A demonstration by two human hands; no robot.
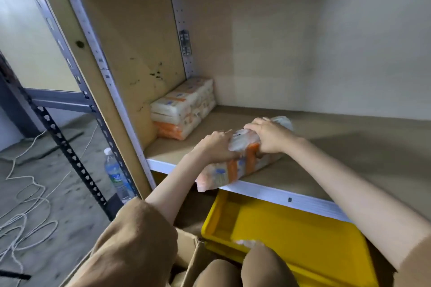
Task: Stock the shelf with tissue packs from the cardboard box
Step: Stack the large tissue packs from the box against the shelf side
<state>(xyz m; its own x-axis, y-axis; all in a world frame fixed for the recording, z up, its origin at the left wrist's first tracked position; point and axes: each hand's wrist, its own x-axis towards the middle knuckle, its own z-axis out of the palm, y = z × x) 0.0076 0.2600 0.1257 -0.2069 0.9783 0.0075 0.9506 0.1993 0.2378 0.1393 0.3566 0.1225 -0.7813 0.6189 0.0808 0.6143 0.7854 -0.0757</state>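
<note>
Both the left hand (215, 147) and right hand (268, 137) grip a tissue pack (235, 165) overhanging the shelf (268, 190) edge, so it probably wants sliding back beside the stacked packs (184, 109).

Dim room: grey concrete floor (58, 193) strewn with white cord (25, 216); pale wall (21, 37) behind slotted metal racking (70, 154).

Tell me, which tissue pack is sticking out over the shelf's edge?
The tissue pack held by both hands, left hand and right hand. The stacked packs sit fully on the shelf, back in the corner.
</note>
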